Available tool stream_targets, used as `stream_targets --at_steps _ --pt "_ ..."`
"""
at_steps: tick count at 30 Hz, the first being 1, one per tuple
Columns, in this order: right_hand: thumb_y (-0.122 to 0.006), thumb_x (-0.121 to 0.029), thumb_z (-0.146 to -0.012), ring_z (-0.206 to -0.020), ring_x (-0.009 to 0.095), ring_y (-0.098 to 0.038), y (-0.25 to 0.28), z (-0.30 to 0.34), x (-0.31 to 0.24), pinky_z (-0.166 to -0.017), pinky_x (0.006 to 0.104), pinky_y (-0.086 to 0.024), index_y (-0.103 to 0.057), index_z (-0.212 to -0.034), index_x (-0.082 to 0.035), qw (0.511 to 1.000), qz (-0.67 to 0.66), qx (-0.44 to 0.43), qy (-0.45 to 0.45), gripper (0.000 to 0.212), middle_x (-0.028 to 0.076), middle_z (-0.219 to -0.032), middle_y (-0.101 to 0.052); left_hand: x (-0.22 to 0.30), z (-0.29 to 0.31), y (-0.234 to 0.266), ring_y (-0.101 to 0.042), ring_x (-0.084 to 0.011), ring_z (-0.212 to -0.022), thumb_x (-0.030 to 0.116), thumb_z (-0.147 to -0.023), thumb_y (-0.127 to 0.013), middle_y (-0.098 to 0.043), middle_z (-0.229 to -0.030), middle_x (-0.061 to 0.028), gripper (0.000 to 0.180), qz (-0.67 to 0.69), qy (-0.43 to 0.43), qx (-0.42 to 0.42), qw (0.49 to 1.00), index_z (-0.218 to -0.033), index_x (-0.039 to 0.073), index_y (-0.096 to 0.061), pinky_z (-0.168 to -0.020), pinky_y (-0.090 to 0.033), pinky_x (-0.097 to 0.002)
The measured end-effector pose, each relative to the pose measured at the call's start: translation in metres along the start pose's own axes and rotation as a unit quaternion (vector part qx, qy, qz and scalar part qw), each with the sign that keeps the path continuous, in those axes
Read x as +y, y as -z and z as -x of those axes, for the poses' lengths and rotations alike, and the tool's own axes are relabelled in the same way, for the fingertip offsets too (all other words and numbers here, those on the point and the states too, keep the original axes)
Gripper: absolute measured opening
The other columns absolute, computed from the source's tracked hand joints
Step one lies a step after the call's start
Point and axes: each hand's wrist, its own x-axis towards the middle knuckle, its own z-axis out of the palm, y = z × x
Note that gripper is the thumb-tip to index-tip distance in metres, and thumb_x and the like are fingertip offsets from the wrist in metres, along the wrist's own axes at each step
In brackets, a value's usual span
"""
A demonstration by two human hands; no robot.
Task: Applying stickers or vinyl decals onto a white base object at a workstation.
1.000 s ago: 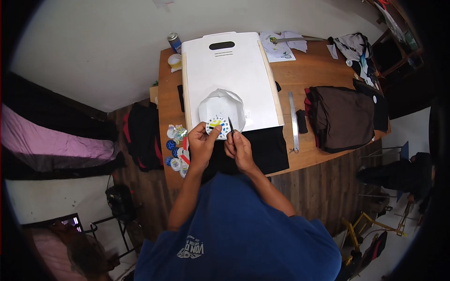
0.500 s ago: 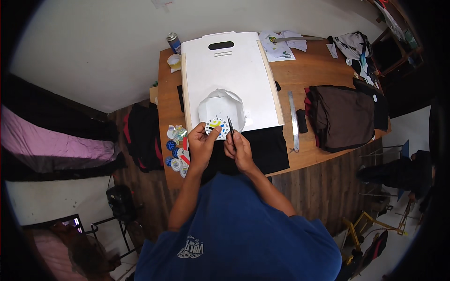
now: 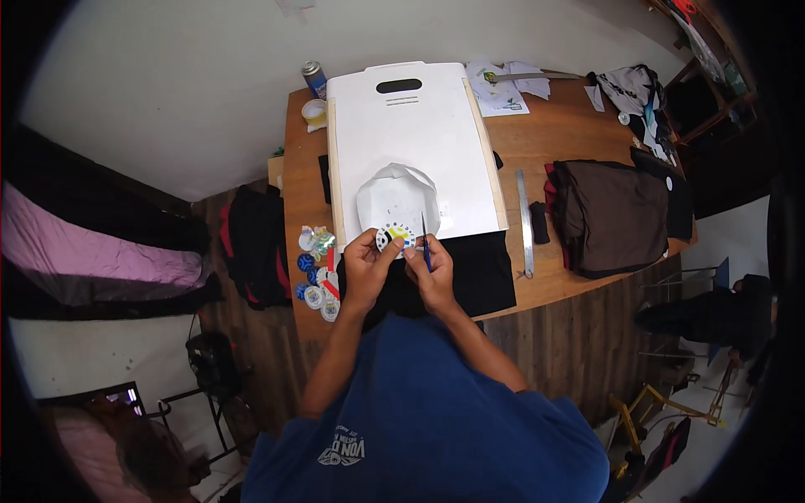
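Observation:
My left hand (image 3: 364, 270) pinches a round white printed disc (image 3: 386, 235) with yellow and blue marks and dark characters round its edge. At the disc's right side, my right hand (image 3: 435, 279) touches its rim with the fingertips. That hand also grips a slim pointed tool with a dark blue handle (image 3: 427, 256), its tip upward; its exact kind is unclear. Just beyond both hands lies a shallow white folded-paper tray (image 3: 367, 205) with small dark scraps in it. The tray rests on a white board (image 3: 411, 134) with a slot handle. Black cloth (image 3: 486, 272) lies under the board's near end.
Several round printed discs (image 3: 314, 297) lie at the table's left edge. A steel ruler (image 3: 525, 226) and folded dark garments (image 3: 612, 218) are to the right. At the back stand a spray can (image 3: 315, 81) and a small yellow container (image 3: 314, 113). Another person (image 3: 713, 317) is far right.
The disc has turned and shifted slightly right. My right hand has moved its fingertips to the disc's rim, and the pointed tool now stands more upright, further right of the disc.

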Motion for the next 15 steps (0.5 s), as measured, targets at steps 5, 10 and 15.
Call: stream_targets --at_steps 5,10,15 --pt "-0.058 -0.007 -0.096 -0.051 -0.002 -0.033 -0.0047 0.0009 -0.0043 -0.046 0.0181 -0.023 -0.05 -0.095 -0.006 1.0 0.019 -0.004 0.0 0.008 -0.009 -0.063 -0.043 -0.0022 -0.0038 0.0015 -0.061 -0.0077 -0.082 0.002 -0.089 -0.066 -0.065 -0.089 -0.0046 0.008 0.017 -0.033 -0.017 0.999 -0.093 -0.003 -0.063 -0.075 -0.049 -0.0222" --pt "-0.059 -0.007 -0.095 -0.056 -0.002 -0.033 -0.0086 0.0026 -0.0059 -0.051 0.0172 -0.024 -0.05 -0.091 -0.005 0.999 0.045 0.002 0.007 0.01 -0.009 -0.064 -0.043 -0.0002 -0.0038 -0.0022 -0.062 -0.0088 -0.084 0.002 -0.089 -0.066 -0.067 -0.092 -0.0061 0.011 0.029 -0.044 -0.009 0.999 -0.097 -0.005 -0.063 -0.077 -0.049 -0.0225" --pt "-0.06 -0.007 -0.095 -0.057 -0.002 -0.032 -0.0089 0.0039 -0.004 -0.052 0.017 -0.024 -0.051 -0.092 -0.005 0.999 0.05 0.006 0.004 0.01 -0.01 -0.064 -0.041 0.0033 -0.0006 -0.0047 -0.062 -0.0093 -0.085 0.003 -0.09 -0.065 -0.067 -0.094 -0.0072 0.011 0.031 -0.048 -0.011 0.998 -0.098 -0.005 -0.064 -0.078 -0.049 -0.0226"
